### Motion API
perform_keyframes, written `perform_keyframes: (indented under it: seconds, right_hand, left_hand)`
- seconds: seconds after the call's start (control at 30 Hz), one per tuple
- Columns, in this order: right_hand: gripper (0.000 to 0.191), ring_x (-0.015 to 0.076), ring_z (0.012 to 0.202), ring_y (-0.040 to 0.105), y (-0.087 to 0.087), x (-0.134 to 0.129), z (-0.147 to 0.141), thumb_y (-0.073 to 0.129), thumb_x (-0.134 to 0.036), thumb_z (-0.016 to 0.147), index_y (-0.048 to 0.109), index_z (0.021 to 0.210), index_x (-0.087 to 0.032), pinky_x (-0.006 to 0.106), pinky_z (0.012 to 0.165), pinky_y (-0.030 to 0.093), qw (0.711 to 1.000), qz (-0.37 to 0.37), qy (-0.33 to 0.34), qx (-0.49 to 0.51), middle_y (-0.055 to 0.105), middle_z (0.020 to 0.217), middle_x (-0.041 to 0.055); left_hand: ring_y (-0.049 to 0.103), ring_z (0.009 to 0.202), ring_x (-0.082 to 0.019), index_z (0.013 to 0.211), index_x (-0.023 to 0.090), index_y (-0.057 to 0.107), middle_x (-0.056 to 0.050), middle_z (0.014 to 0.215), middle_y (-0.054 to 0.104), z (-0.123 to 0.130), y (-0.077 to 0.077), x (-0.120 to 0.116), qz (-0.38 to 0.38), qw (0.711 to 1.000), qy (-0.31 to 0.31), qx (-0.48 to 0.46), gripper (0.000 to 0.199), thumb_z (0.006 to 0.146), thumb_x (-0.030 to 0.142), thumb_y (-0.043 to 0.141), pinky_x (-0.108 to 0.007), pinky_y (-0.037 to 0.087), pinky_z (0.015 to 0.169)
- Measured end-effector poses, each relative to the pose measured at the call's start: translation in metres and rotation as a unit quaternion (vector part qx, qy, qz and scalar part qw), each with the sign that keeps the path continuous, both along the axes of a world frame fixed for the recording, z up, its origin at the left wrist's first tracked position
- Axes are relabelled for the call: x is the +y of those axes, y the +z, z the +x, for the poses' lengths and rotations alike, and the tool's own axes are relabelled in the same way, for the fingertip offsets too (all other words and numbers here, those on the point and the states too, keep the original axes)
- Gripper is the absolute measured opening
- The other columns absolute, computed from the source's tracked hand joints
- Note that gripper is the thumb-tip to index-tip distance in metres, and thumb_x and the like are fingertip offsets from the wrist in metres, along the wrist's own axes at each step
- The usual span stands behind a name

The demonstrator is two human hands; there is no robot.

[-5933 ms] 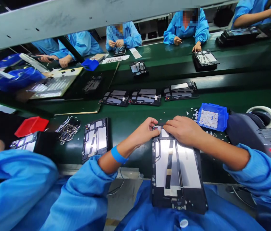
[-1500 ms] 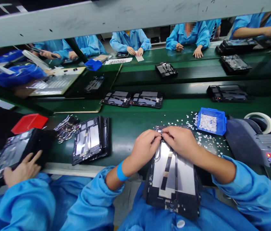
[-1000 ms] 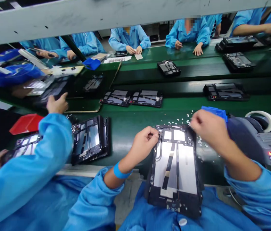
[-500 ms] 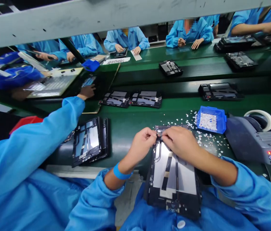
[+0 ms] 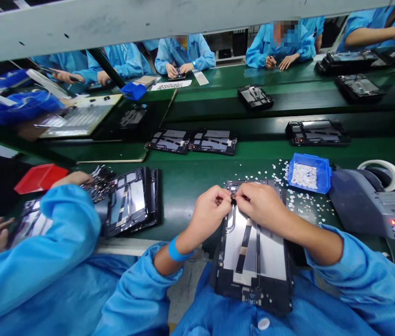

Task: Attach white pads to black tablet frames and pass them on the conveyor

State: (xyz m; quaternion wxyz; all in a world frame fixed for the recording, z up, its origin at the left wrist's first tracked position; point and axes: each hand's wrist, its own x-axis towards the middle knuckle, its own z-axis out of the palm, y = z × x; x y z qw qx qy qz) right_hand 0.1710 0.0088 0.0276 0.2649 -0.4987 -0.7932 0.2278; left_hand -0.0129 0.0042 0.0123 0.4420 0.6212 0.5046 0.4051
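An opened tablet housing (image 5: 271, 256), with pale panels and dark ribbon strips, lies at the bench edge in front of me, its near end over my lap. My left hand (image 5: 213, 207), with a blue band at the wrist, is pinched over the housing's far end. Close beside it, my right hand (image 5: 262, 205) is closed too, resting on the same end. A small dark part (image 5: 233, 199) shows between the fingertips of both hands. Which fingers grip it is hard to make out.
A blue bin of white bits (image 5: 304, 176) stands right of the housing, with scattered bits around it. Beyond is a tape dispenser (image 5: 362, 200). Stacked housings (image 5: 127, 203) lie left, near a co-worker's arm (image 5: 74, 219) and a red bin (image 5: 39, 178). More housings (image 5: 213, 141) lie ahead.
The co-worker's arm at left has drawn back from the dark board to the dark parts by the red bin. My hands stay at the far end; a dark part now shows between them.
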Motion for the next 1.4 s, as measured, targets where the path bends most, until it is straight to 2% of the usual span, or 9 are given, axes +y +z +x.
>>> perform_keyframes:
  seconds: [0.43, 0.57, 0.7, 0.77, 0.8, 0.9, 1.03, 1.2, 1.4]
  right_hand:
    - [0.014, 0.0166, 0.069, 0.054, -0.001, 0.010, 0.003, 0.053, -0.011, 0.081, 0.056, 0.072, -0.022, 0.028, 0.066, 0.032, 0.999, 0.034, -0.030, -0.014, 0.064, 0.073, 0.0024]
    - [0.010, 0.0175, 0.070, 0.056, 0.001, 0.016, 0.059, 0.054, -0.016, 0.082, 0.057, 0.073, -0.022, 0.028, 0.065, 0.033, 0.987, 0.052, -0.147, -0.037, 0.066, 0.075, 0.0032]
    - [0.018, 0.0204, 0.061, 0.054, -0.007, 0.014, 0.146, 0.058, -0.027, 0.085, 0.058, 0.068, -0.022, 0.032, 0.060, 0.028, 0.927, -0.016, -0.309, -0.212, 0.063, 0.066, 0.0069]
    - [0.025, 0.0217, 0.058, 0.053, -0.008, 0.009, 0.173, 0.055, -0.028, 0.089, 0.057, 0.064, -0.021, 0.034, 0.060, 0.025, 0.908, -0.053, -0.313, -0.275, 0.062, 0.063, 0.0099]
    - [0.023, 0.0225, 0.060, 0.056, -0.006, 0.005, 0.176, 0.055, -0.027, 0.089, 0.059, 0.067, -0.021, 0.034, 0.061, 0.027, 0.911, -0.052, -0.303, -0.274, 0.064, 0.066, 0.0112]
    - [0.013, 0.0223, 0.070, 0.064, 0.007, -0.006, 0.151, 0.056, -0.025, 0.090, 0.067, 0.085, -0.020, 0.031, 0.065, 0.035, 0.953, -0.014, -0.248, -0.174, 0.073, 0.082, 0.0085]
    - [0.021, 0.0182, 0.073, 0.065, 0.030, -0.006, 0.075, 0.053, -0.027, 0.095, 0.070, 0.085, -0.022, 0.028, 0.067, 0.037, 0.988, -0.051, -0.118, -0.090, 0.075, 0.083, 0.0015]
    - [0.029, 0.0188, 0.073, 0.064, 0.029, 0.023, 0.014, 0.053, -0.034, 0.098, 0.075, 0.083, -0.021, 0.029, 0.066, 0.034, 0.987, -0.078, -0.057, -0.131, 0.076, 0.082, 0.0041]
    - [0.032, 0.0182, 0.066, 0.059, 0.016, 0.043, 0.000, 0.054, -0.032, 0.093, 0.072, 0.070, -0.020, 0.030, 0.060, 0.031, 0.974, -0.104, -0.054, -0.195, 0.072, 0.072, 0.0050]
  left_hand:
    - [0.062, 0.078, -0.015, 0.074, 0.019, 0.057, -0.003, 0.084, 0.070, 0.000, 0.002, 0.006, -0.039, 0.998, -0.030, -0.024, 0.006, 0.078, 0.021, 0.062, -0.027, 0.048, 0.072]
    - [0.061, 0.077, -0.015, 0.074, 0.019, 0.057, -0.003, 0.085, 0.069, -0.004, -0.001, 0.009, -0.049, 0.998, -0.028, -0.037, 0.007, 0.079, 0.022, 0.061, -0.026, 0.046, 0.069]
    - [0.060, 0.074, -0.014, 0.075, 0.019, 0.058, -0.001, 0.081, 0.068, -0.010, 0.001, 0.009, -0.038, 0.999, -0.025, -0.009, 0.010, 0.083, 0.024, 0.059, -0.025, 0.047, 0.068]
    - [0.060, 0.071, -0.014, 0.079, 0.019, 0.062, 0.000, 0.077, 0.067, -0.016, 0.006, 0.008, -0.020, 0.998, -0.038, 0.048, 0.013, 0.088, 0.027, 0.059, -0.025, 0.046, 0.065]
    - [0.060, 0.071, -0.015, 0.081, 0.019, 0.064, 0.000, 0.077, 0.068, -0.019, 0.009, 0.009, 0.005, 0.995, -0.047, 0.083, 0.015, 0.091, 0.028, 0.058, -0.026, 0.046, 0.065]
    - [0.066, 0.082, -0.018, 0.087, 0.019, 0.069, -0.003, 0.087, 0.073, -0.027, 0.017, 0.014, 0.144, 0.968, -0.068, 0.193, 0.017, 0.097, 0.025, 0.057, -0.030, 0.051, 0.074]
    - [0.069, 0.096, -0.021, 0.101, 0.018, 0.072, -0.006, 0.101, 0.076, -0.031, 0.016, 0.025, 0.287, 0.903, -0.119, 0.297, 0.017, 0.102, 0.022, 0.055, -0.034, 0.054, 0.087]
    - [0.068, 0.092, -0.022, 0.115, 0.018, 0.072, -0.007, 0.108, 0.076, -0.031, 0.006, 0.025, 0.344, 0.844, -0.135, 0.389, 0.022, 0.105, 0.021, 0.052, -0.036, 0.054, 0.083]
    - [0.067, 0.090, -0.022, 0.131, 0.017, 0.068, -0.009, 0.117, 0.076, -0.031, -0.002, 0.023, 0.352, 0.818, -0.152, 0.429, 0.031, 0.106, 0.019, 0.050, -0.036, 0.054, 0.080]
